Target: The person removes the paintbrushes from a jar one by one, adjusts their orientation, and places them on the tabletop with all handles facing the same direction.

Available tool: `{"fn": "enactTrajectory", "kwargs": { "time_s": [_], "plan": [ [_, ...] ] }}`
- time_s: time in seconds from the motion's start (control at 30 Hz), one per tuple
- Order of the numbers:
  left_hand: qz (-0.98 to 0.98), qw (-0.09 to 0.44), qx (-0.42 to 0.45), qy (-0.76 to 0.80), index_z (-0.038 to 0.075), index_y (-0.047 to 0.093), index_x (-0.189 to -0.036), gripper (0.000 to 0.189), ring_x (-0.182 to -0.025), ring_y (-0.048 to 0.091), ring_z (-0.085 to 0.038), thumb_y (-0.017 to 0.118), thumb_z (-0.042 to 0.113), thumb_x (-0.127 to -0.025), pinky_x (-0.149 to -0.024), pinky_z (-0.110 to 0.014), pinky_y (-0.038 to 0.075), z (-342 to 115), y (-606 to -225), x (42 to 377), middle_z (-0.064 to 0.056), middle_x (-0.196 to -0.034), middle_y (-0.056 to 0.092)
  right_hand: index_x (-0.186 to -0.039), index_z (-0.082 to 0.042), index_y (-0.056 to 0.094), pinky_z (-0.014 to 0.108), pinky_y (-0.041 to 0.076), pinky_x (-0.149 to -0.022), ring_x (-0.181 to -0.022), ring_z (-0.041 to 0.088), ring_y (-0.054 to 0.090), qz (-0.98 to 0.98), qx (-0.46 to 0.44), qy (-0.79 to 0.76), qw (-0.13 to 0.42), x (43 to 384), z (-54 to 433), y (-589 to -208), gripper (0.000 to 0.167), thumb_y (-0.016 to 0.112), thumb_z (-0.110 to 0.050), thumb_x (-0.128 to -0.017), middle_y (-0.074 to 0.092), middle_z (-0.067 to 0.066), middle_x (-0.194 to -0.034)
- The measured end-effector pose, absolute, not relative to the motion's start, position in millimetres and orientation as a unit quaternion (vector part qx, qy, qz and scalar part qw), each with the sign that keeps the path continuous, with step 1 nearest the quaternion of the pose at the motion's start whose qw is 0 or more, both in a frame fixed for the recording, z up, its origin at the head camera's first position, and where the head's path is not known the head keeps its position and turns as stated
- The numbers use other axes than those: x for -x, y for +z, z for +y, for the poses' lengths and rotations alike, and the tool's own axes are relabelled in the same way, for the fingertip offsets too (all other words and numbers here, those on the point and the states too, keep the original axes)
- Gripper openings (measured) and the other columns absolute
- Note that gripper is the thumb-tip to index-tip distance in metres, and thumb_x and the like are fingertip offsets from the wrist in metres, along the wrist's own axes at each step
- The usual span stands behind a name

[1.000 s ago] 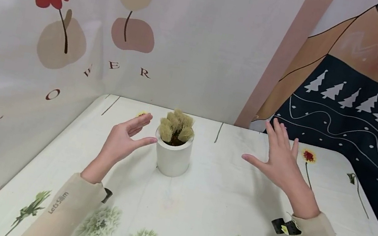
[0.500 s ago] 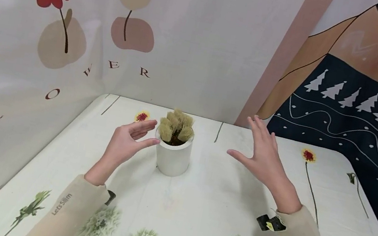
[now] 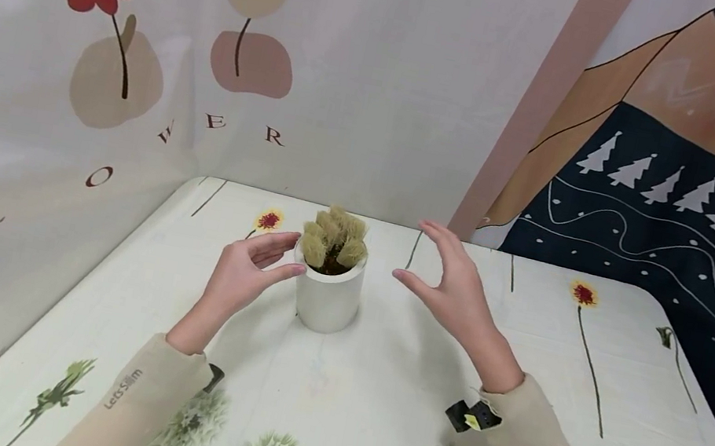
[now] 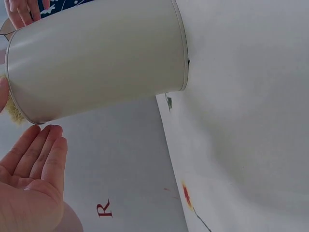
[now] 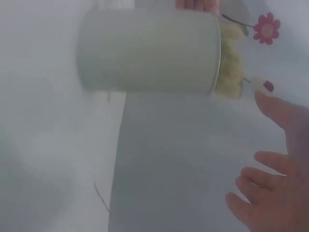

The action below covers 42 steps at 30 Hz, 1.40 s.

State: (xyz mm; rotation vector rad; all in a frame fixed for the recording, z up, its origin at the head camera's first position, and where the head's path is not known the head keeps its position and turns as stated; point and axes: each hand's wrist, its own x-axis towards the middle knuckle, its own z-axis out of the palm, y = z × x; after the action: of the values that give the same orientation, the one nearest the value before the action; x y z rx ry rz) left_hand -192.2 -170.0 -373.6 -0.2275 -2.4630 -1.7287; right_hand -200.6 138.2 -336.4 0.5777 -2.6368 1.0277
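A white cylindrical pot [image 3: 326, 303] stands upright on the table, holding a cactus-like plant [image 3: 333, 238] with several fuzzy yellow-green lobes. My left hand [image 3: 243, 271] is at the pot's left side, its thumb and straight fingertips right by the rim. In the left wrist view the fingers [image 4: 52, 153] of that hand lie extended beside the pot's rim, palm facing it. My right hand [image 3: 457, 288] hovers to the right of the pot, apart from it, with thumb and fingers spread. The right wrist view shows that hand [image 5: 275, 188] with nothing in its grasp.
A white cloth [image 3: 327, 393] printed with flowers covers the table. Behind it hangs a pale curtain [image 3: 365, 97] with flower prints and letters. To the right is a dark panel [image 3: 672, 231] with white trees. Each sleeve carries a black strap near the wrist.
My right hand has moved a good way left toward the pot. My left hand has shifted slightly right, up to the rim. The pot has stayed in place.
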Motion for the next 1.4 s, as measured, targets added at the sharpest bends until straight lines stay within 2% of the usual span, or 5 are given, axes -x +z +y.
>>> {"fn": "enactTrajectory", "kwargs": {
  "time_s": [0.37, 0.83, 1.1, 1.23, 1.4],
  "plan": [
    [-0.804, 0.042, 0.057, -0.590, 0.005, 0.062, -0.135, 0.055, -0.130, 0.060, -0.027, 0.080, 0.021, -0.086, -0.105, -0.030, 0.051, -167.8, -374.7, 192.3, -0.014, -0.138, 0.062, -0.126, -0.004, 0.065, 0.035, 0.058, -0.097, -0.113, 0.026, 0.067, -0.842, -0.226, 0.480, 0.099, 204.9, 93.3, -338.3, 0.040, 0.076, -0.013, -0.088, 0.064, 0.013, -0.127],
    [-0.797, 0.039, 0.049, -0.601, 0.004, 0.061, -0.135, 0.055, -0.131, 0.058, -0.030, 0.080, 0.019, -0.085, -0.106, -0.036, 0.050, -165.0, -372.5, 190.2, -0.015, -0.139, 0.062, -0.103, -0.006, 0.072, 0.033, 0.062, -0.081, -0.090, 0.021, 0.070, -0.866, -0.213, 0.442, 0.097, 213.3, 70.2, -336.2, 0.014, 0.074, -0.008, -0.089, 0.073, 0.009, -0.098],
    [-0.795, 0.036, 0.052, -0.603, 0.004, 0.061, -0.135, 0.056, -0.130, 0.059, -0.027, 0.080, 0.020, -0.085, -0.108, -0.041, 0.048, -163.8, -372.5, 191.5, -0.014, -0.139, 0.062, -0.105, -0.006, 0.071, 0.036, 0.063, -0.083, -0.097, 0.024, 0.072, -0.855, -0.208, 0.462, 0.113, 214.0, 71.6, -324.3, 0.013, 0.071, -0.010, -0.092, 0.073, 0.011, -0.105],
    [-0.799, 0.034, 0.054, -0.598, 0.004, 0.061, -0.136, 0.055, -0.130, 0.059, -0.026, 0.080, 0.020, -0.086, -0.107, -0.037, 0.050, -164.5, -372.1, 191.3, -0.014, -0.139, 0.062, -0.108, -0.005, 0.069, 0.037, 0.063, -0.083, -0.096, 0.026, 0.073, -0.846, -0.206, 0.478, 0.116, 216.7, 74.3, -313.2, 0.015, 0.069, -0.010, -0.094, 0.073, 0.013, -0.108],
    [-0.807, 0.028, 0.049, -0.588, 0.006, 0.061, -0.137, 0.056, -0.131, 0.059, -0.025, 0.079, 0.022, -0.086, -0.104, -0.027, 0.051, -166.1, -371.5, 192.1, -0.013, -0.141, 0.061, -0.111, -0.003, 0.067, 0.034, 0.062, -0.079, -0.087, 0.025, 0.072, -0.828, -0.206, 0.505, 0.131, 219.6, 79.5, -292.5, 0.018, 0.068, -0.010, -0.094, 0.072, 0.014, -0.099]
  ]
}}
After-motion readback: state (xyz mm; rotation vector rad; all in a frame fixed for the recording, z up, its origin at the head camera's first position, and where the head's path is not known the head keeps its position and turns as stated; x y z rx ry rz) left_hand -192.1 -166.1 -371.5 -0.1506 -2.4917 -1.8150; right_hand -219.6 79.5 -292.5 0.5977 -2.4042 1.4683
